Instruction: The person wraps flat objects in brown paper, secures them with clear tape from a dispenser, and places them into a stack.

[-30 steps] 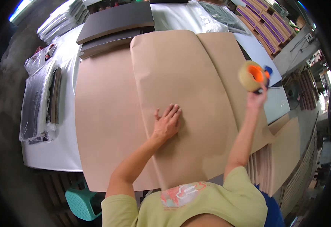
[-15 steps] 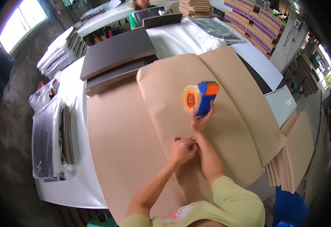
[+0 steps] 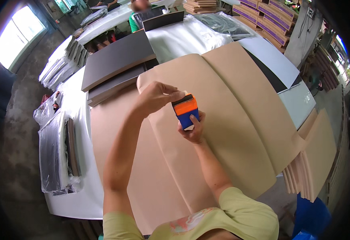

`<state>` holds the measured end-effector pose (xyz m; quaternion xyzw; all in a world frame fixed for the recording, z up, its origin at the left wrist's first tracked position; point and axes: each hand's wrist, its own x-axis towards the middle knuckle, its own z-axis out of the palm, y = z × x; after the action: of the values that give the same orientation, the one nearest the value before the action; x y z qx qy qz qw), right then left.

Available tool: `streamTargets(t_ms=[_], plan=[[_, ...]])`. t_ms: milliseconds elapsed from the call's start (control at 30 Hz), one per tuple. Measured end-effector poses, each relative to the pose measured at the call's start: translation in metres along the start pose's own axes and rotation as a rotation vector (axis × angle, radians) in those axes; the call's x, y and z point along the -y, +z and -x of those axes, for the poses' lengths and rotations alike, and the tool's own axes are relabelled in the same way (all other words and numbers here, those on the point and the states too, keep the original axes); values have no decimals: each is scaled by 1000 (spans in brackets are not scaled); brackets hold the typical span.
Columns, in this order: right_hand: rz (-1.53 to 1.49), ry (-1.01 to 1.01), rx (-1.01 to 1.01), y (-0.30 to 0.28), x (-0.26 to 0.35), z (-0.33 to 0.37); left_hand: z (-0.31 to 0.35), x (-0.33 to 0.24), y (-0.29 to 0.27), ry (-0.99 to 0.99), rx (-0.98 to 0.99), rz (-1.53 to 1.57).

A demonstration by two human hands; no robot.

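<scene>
My right hand is closed round a blue and orange tape dispenser, held up over the brown paper sheets. The dispenser's dark toothed edge points away from me. My left hand reaches in from the left, its thumb and fingers pinched together at that edge; what is between the fingertips is too small to make out. Beneath both hands, a large brown sheet is folded over, its edge running lengthwise across another brown sheet.
Dark grey boards are stacked at the far left of the sheets. Plastic-wrapped panels stand on the left of the white table. Folded brown cardboard lies at right. Across the table is another person; cartons are piled behind.
My left hand has lifted off the folded sheet and come up to the dispenser's toothed edge. My right hand has drawn the dispenser nearer and to the left, turning it.
</scene>
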<state>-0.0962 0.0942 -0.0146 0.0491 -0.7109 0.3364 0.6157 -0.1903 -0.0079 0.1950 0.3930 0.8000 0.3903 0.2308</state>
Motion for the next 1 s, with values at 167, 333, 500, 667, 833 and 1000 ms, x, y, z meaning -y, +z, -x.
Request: streamTargets(t_ms=[167,333,500,667,833,1000], plan=[[143,119,142,-1,16,-23,-47,4,-23,62,-346,-310],[293,296,348,0,58,-65,-81,38,-61,183,-677,-744],[449,572,942,-22,85,-89,-74,120,22,-190,-443,-655],[400,678,1059,-38,88,-103,-45,142,72,-199,-458,-369],[428,709,1032,-31,79,-95,-42,148,90,-237,-422,-456],[443,778,1122,-29,79,-97,-42,150,102,-222,-846,-763]])
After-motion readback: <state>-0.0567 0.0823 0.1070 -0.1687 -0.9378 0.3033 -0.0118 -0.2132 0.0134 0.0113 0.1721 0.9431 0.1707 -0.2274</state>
